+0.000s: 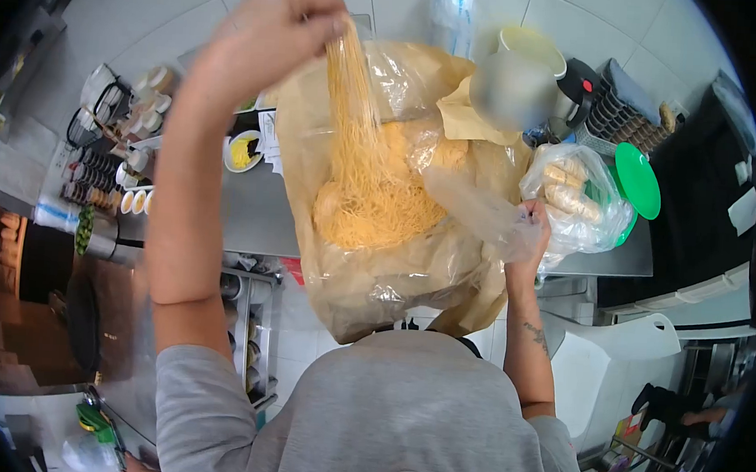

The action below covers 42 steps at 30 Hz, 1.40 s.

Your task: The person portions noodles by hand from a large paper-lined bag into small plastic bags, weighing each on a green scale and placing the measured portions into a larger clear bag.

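Raised high above the table, my left hand (300, 28) pinches a long hanging bunch of thin yellow noodles. Its strands run down into the noodle pile (379, 219). That pile lies inside a large brown paper wrapping (331, 294) with clear plastic lining showing at its front and back. My right hand (530, 232), at the right edge of the paper, has its fingers closed on a translucent plastic bag (479, 209), blurred and stretching toward the noodles. Whether the bag holds anything cannot be made out.
A knotted clear bag of pale rolls (571, 192) and a green lid (637, 181) stand right. A white bowl with yellow bits (242, 152) sits left on the steel table (262, 220). A bucket (532, 45) is behind. Another person (700, 416) shows lower right.
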{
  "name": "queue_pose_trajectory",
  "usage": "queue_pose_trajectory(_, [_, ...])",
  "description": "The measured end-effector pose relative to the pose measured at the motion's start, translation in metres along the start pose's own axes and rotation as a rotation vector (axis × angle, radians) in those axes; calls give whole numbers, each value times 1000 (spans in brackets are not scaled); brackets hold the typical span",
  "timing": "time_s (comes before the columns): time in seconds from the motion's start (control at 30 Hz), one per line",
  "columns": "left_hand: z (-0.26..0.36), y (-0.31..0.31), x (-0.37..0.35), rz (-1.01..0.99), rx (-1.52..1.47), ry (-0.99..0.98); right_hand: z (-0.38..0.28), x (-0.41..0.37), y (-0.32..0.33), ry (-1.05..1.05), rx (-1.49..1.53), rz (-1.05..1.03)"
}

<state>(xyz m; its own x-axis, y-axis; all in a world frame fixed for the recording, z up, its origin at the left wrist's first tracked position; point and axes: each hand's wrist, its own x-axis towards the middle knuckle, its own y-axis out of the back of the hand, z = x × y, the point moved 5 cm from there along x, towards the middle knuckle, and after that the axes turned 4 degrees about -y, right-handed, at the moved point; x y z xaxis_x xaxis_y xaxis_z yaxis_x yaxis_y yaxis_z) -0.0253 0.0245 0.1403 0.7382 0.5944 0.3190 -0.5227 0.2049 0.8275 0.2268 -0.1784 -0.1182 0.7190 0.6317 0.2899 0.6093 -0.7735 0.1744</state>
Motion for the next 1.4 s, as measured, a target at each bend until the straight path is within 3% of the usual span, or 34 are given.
queue_pose_trajectory(0.1, [18,49,8,220,-23,-105,-9,6,-4,34,-24,-29])
queue_pose_trajectory(0.17, [64,69,10,344,-75,109,-6,7,-4,8,68,-75])
queue_pose_trajectory(0.23, [77,77,2,518,-123,-108,-6,6,-4,-27,46,-87])
queue_pose_trajectory(0.33, [73,70,-6,565,-164,-87,-18,6,-1,8,-124,-67])
queue_pose_trajectory(0.4, [0,42,-1,270,-130,-10,-28,5,4,146,-189,-58])
queue_pose_trajectory(0.43, [8,3,-12,168,-109,148,-30,6,5,156,-151,-49])
queue_pose_trajectory(0.47, [-18,-36,-17,-13,-40,172,-31,7,7,166,-113,-38])
queue_pose_trajectory(0.5, [-52,-87,-32,-32,-127,124,-32,8,9,176,-77,-26])
queue_pose_trajectory(0.53, [-75,-179,-54,-279,283,57,-31,10,11,142,-82,-34])
queue_pose_trajectory(0.6, [-92,-259,-79,-352,276,95,-30,10,9,77,-91,-61])
queue_pose_trajectory(0.7, [-108,-281,-75,-276,120,82,-35,7,9,31,-155,-129])
queue_pose_trajectory(0.77, [-80,-226,-56,-292,103,137,-33,9,11,32,-97,-124])
queue_pose_trajectory(0.97, [4,-52,-16,8,38,147,-23,8,7,24,-38,-179])
queue_pose_trajectory(1.03, [4,-17,0,-72,-236,194,-25,8,6,43,-60,-190])
queue_pose_trajectory(1.1, [-10,26,11,63,-134,144,-23,10,4,67,-48,-191])
queue_pose_trajectory(1.13, [-1,41,13,128,-81,120,-22,10,5,45,-37,-193])
queue_pose_trajectory(1.23, [61,67,22,188,-392,-22,-21,9,4,7,-28,-194])
queue_pose_trajectory(1.4, [82,91,32,355,-453,-218,-15,3,0,-9,-109,-207])
